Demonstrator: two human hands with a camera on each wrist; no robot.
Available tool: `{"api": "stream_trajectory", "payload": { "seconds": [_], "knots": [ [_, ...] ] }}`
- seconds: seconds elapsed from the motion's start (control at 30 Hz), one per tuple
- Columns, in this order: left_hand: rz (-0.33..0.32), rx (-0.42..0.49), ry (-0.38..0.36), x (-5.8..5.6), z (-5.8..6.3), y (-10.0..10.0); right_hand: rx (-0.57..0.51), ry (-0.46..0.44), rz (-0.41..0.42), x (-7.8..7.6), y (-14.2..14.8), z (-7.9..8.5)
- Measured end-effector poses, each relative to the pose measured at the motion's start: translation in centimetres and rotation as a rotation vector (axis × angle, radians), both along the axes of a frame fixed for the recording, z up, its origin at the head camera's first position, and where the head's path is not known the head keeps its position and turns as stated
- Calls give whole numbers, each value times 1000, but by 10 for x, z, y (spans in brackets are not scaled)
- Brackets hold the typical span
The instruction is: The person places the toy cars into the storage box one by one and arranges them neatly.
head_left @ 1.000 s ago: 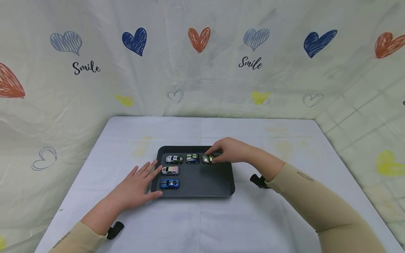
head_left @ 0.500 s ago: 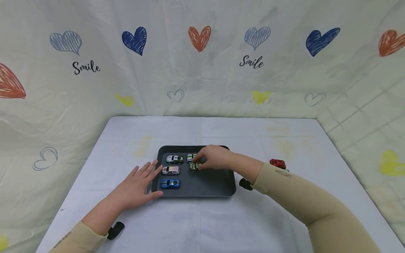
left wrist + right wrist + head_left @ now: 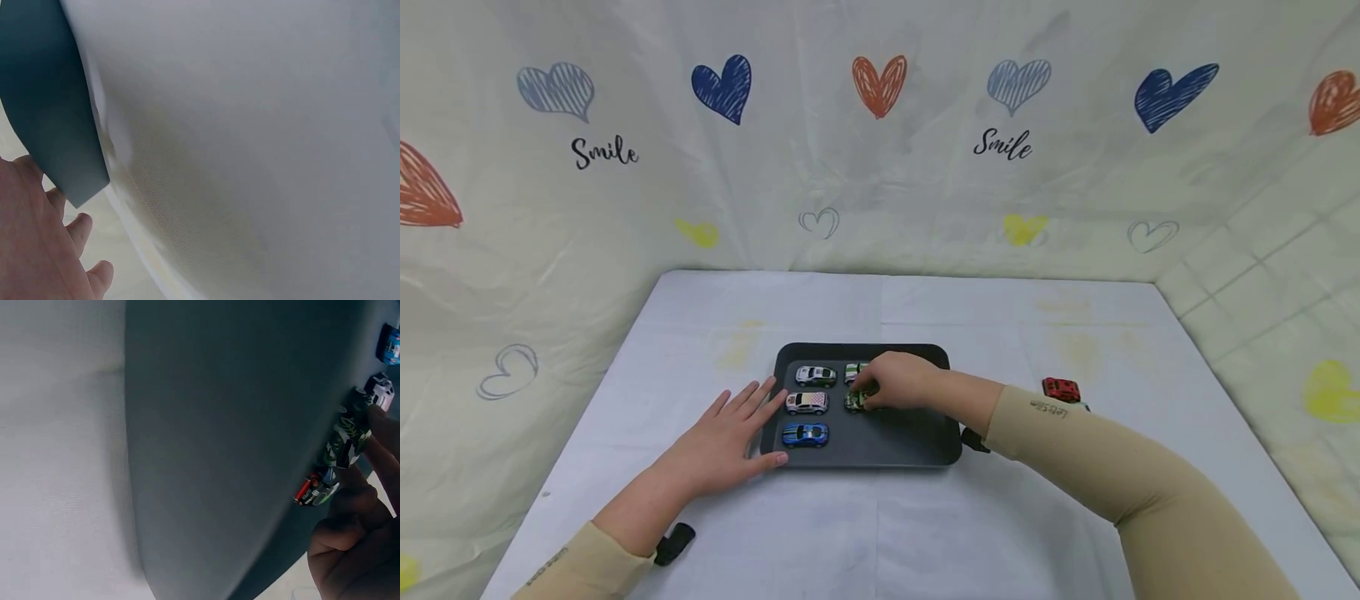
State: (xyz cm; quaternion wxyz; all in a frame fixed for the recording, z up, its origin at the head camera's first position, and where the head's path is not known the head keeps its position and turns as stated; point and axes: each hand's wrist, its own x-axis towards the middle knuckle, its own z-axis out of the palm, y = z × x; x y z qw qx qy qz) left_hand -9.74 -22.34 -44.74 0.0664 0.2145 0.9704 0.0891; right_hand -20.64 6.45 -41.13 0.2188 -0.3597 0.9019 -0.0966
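My right hand (image 3: 898, 382) pinches a green leaf-patterned toy car (image 3: 853, 402) between thumb and fingers, low over the dark grey tray (image 3: 895, 446). The right wrist view shows that toy car (image 3: 345, 439) side-on. Just behind it is a white-and-green toy car (image 3: 854, 372), partly hidden by the fingers. Along the tray's left side stand a silver toy car (image 3: 816, 376), a white-and-pink one and a blue toy car (image 3: 805, 435). With fingers spread, my left hand (image 3: 726, 437) rests at the tray's left edge, its fingertips beside the white-and-pink toy car (image 3: 807, 403).
On the white tablecloth (image 3: 1000, 325) to the right lies a red toy car (image 3: 1061, 389), with another thing mostly hidden by the right sleeve (image 3: 1075, 446). A curtain (image 3: 925, 192) with printed hearts hangs behind the table.
My right hand has carried the green toy car left and toward me, from the back row to beside the white-and-pink one. The red toy car has come into view. The left hand stays put.
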Motion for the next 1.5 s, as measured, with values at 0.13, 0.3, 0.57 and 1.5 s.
{"api": "stream_trajectory", "payload": {
  "seconds": [0.13,0.3,0.57,1.5],
  "knots": [
    [-4,-4,1,0,2,0,4,8,6,0,-1,1],
    [-5,-5,-3,0,2,-1,4,11,14,-2,-4,3],
    [-2,-7,-4,0,0,-1,24,32,29,-2,-7,2],
    [4,-3,-4,0,0,0,-70,35,-17,-2,22,29]
  ]
}}
